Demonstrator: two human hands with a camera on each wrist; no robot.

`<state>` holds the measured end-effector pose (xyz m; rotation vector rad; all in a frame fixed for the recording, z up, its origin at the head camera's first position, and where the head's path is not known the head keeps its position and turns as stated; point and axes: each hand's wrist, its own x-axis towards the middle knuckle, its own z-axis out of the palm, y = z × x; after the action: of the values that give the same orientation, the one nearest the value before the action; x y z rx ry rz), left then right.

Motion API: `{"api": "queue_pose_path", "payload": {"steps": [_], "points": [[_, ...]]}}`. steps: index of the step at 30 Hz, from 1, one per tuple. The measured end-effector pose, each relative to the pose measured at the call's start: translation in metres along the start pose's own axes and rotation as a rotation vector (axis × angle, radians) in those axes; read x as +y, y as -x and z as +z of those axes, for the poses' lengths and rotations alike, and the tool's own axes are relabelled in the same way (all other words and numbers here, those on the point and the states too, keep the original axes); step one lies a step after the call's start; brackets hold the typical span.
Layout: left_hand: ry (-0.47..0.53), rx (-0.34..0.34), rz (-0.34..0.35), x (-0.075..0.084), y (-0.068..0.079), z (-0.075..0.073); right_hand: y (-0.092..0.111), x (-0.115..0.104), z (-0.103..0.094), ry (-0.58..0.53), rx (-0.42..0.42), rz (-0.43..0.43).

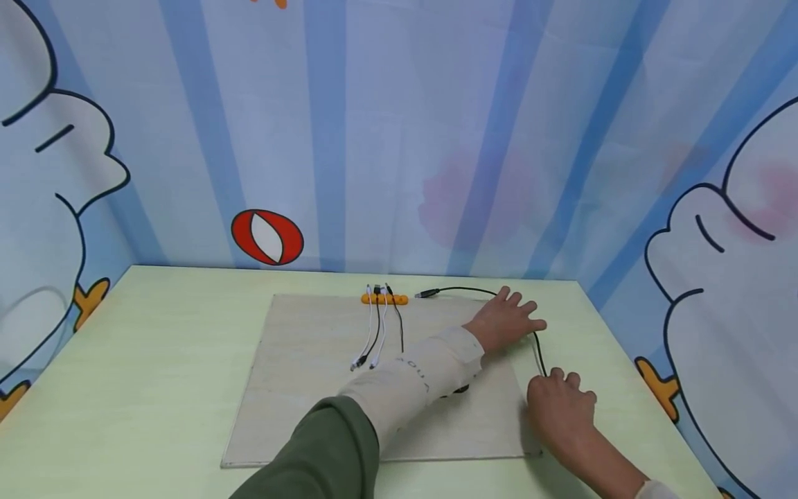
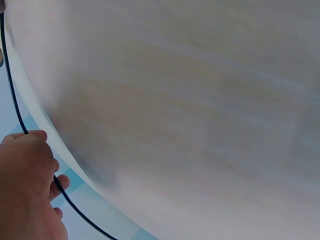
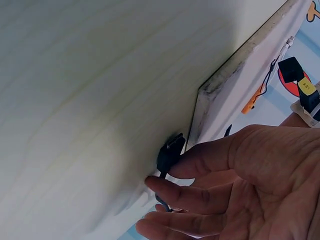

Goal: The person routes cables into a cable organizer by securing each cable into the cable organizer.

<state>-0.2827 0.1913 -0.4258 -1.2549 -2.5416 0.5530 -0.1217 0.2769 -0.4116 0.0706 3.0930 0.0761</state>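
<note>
A black cable [image 1: 464,288] lies along the back right of the table, one plug [image 1: 427,293] pointing left. My left hand [image 1: 505,320] rests over it near the board's back right corner, fingers spread. In the left wrist view, the cable [image 2: 14,95] passes by the thumb and across a finger of the left hand [image 2: 27,192]. Beside the board's right edge, my right hand [image 1: 563,412] holds the cable's other end. The right wrist view shows its thumb and index finger pinching a black plug [image 3: 170,154] close to the board's corner.
A flat pale board [image 1: 299,388] lies on the light table [image 1: 168,360]. At its back edge, an orange cable holder [image 1: 399,300] carries several white and black cables. A small black thing [image 1: 461,389] shows partly below my left sleeve. A patterned curtain [image 1: 386,138] stands behind.
</note>
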Motion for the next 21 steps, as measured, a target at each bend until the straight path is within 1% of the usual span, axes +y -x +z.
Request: {"api": "queue_pose_path", "payload": {"steps": [3,8,10,13,18,21], "points": [[0.011,0.002,0.007,-0.003,0.0,0.001,-0.001,0.0,0.0,0.0,-0.006,0.008],[0.036,-0.012,0.016,-0.008,0.0,0.005,-0.003,0.002,0.0,-0.011,-0.067,0.05],[0.053,-0.015,0.008,-0.011,0.001,0.006,-0.003,0.002,0.0,-0.01,-0.091,0.066],[0.087,-0.027,-0.026,-0.019,0.005,0.007,-0.003,0.002,-0.001,-0.006,-0.111,0.074],[0.144,-0.065,-0.117,-0.037,0.011,0.009,-0.002,0.002,-0.002,-0.001,-0.129,0.065],[0.185,-0.083,-0.13,-0.045,0.01,0.015,-0.001,0.002,-0.003,-0.012,-0.119,0.06]]}}
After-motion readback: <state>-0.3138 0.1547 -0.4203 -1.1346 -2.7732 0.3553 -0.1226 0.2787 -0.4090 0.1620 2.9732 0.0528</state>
